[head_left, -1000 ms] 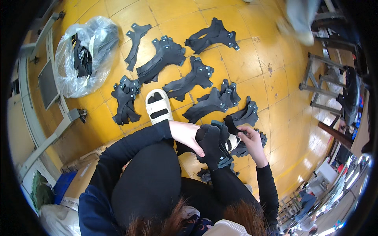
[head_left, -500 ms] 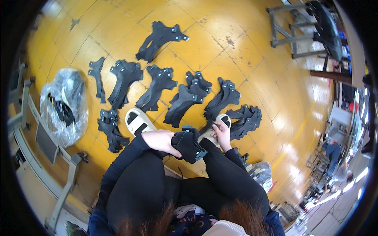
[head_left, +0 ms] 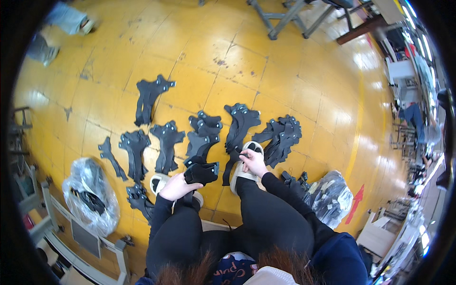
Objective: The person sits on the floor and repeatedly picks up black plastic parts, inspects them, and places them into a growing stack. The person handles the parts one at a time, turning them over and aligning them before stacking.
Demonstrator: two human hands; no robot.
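Note:
My left hand (head_left: 175, 186) grips a small stack of flat black cut pieces (head_left: 202, 173) just above my left knee. Over my right white slipper (head_left: 243, 167), my right hand (head_left: 252, 161) pinches the lower end of one long black piece (head_left: 232, 159). Beyond both hands, several piles of the same black shaped pieces (head_left: 205, 134) are spread in a row on the yellow tiled floor (head_left: 294, 80). I sit with black-clad legs bent, and both arms are in dark sleeves.
A clear plastic bag of black parts (head_left: 90, 194) lies at my left, and another such bag (head_left: 330, 197) at my right. A grey metal frame (head_left: 71, 232) runs along the lower left. Table legs (head_left: 285, 19) stand far ahead. Another person's feet (head_left: 61, 23) are at top left.
The view has swung so the piles now sit further left and higher. My right hand has left the held stack and moved out to a piece lying by my right slipper; the left hand keeps the stack.

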